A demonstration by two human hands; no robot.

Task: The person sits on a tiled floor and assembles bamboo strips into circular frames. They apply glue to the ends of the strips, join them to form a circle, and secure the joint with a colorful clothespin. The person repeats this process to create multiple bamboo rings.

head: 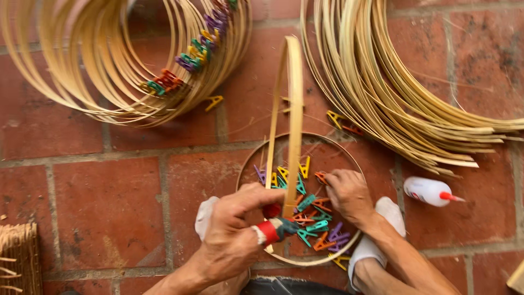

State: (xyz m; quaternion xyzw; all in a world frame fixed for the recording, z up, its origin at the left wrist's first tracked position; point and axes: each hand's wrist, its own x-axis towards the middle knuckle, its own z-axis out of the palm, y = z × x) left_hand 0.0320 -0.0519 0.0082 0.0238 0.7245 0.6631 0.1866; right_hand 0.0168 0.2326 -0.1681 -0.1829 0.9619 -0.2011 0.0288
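Head view, looking down at a red brick floor (109,207).

Packages: a white glue bottle (428,190) with a red nozzle lies on its side at the right of the frame, nozzle pointing right; a coloured label shows at its left end, too small to make out.

Work piece: a bamboo hoop (290,109) stands on edge at centre frame, seen nearly edge-on. Its long axis runs up and down the frame, the top reaching the upper centre and the bottom sitting at the lower centre. Its lower end is inside a flat hoop (245,164) that lies on the floor. Inside that ring is a heap of coloured clips (311,218): green, orange, yellow and purple.

Hands: the left hand (234,229) is closed around the lower end of the upright hoop, where a red clip (268,230) and a green one sit on the strip. The right hand (349,195) rests palm down on the clip heap, fingers curled among the clips; whether it grips one cannot be told.

Surroundings: a stack of hoops (109,65) with clips on their rims fills the upper left; a second, unclipped stack (393,87) fills the upper right. Loose clips lie between them. A woven basket (19,257) edge shows at lower left. Two white-socked feet (376,235) flank the ring.
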